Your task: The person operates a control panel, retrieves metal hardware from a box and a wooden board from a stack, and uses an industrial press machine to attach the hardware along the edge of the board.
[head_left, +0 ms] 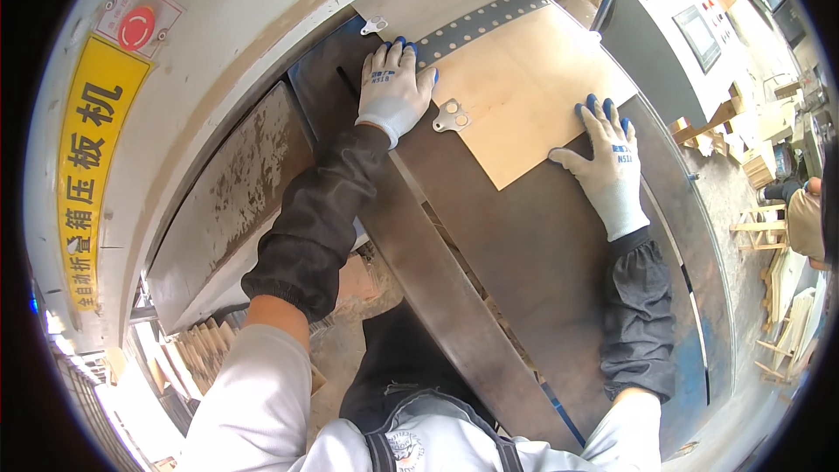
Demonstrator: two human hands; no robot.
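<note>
A pale plywood sheet (pixel 529 79) lies on the dark metal table (pixel 524 236), with one corner toward me. Across it, toward the back, runs a dark metal strip (pixel 481 28) with rows of pale dots. My left hand (pixel 393 92), in a white glove with blue fingertips, rests flat at the sheet's left edge, by the strip's near end. My right hand (pixel 607 166), gloved alike, lies spread against the sheet's right edge. Small metal plates with holes sit at the left edge: one bracket (pixel 452 116) below my left hand, another bracket (pixel 374 26) above it.
A large pale machine body (pixel 218 61) curves along the left, bearing a red emergency button (pixel 136 29) and a yellow sign (pixel 98 149). At upper right stands a control cabinet (pixel 655 44). Wood scraps and a seated person (pixel 806 220) are at far right. Slots cut through the table.
</note>
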